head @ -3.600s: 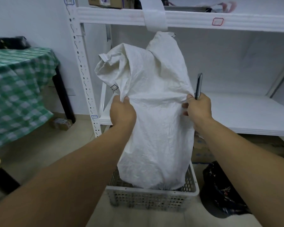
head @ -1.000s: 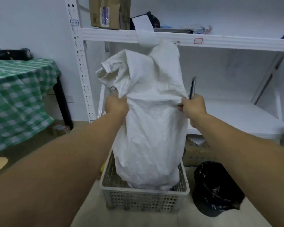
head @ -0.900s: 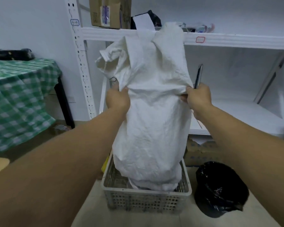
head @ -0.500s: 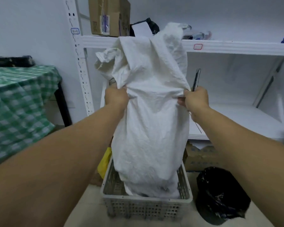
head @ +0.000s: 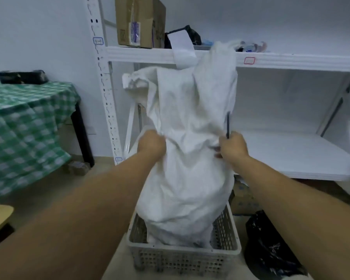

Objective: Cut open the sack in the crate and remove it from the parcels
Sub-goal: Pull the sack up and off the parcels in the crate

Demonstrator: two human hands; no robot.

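Note:
A tall white woven sack [head: 186, 178] stands upright in a grey perforated plastic crate [head: 182, 259] on the floor. Its loose upper part rises in front of the shelf. My left hand [head: 151, 145] grips the fabric on the sack's left side at mid height. My right hand [head: 232, 147] pinches the fabric on the right side and also holds a thin dark cutter [head: 228, 125], which points up. The sack's bottom bulges inside the crate. The parcels inside are hidden.
A white metal shelf rack [head: 291, 154] stands right behind the crate, with a cardboard box [head: 139, 21] on its upper shelf. A black bag [head: 271, 251] lies right of the crate. A table with a green checked cloth [head: 24, 128] stands at left.
Both hands have come down with the sack since half a second ago, and its lower part sits fuller in the crate. Both grips are unchanged.

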